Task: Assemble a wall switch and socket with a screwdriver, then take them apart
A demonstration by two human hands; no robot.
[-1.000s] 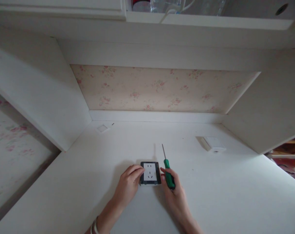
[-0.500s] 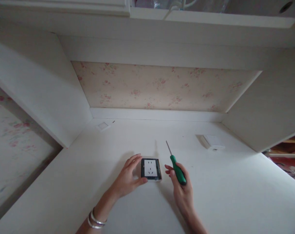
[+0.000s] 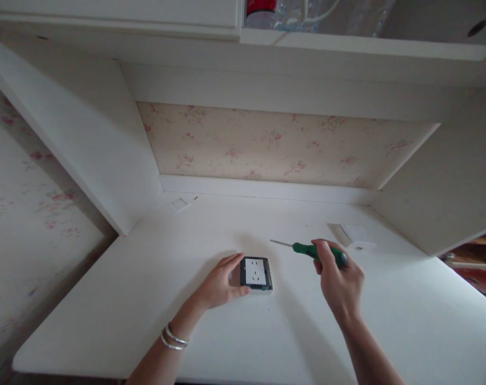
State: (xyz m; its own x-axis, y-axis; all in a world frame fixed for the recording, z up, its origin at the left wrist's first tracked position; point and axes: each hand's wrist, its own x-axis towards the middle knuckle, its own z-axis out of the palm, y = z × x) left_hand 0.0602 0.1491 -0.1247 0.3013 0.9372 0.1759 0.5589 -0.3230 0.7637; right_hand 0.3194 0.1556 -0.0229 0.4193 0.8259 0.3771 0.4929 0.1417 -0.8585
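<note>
I've swung my right hand [image 3: 341,275] away from the socket [image 3: 255,271], fingers wrapped round the screwdriver [image 3: 304,249], its tip now pointing left, so only my left hand [image 3: 216,284], fingers clamped at the left corners, steadies it on the table [image 3: 234,342].

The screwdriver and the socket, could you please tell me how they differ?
The screwdriver is long and green-handled; the socket is squarish, with a white face in a dark frame. The right hand holds the screwdriver raised, while the left hand steadies the socket on the counter.
</note>
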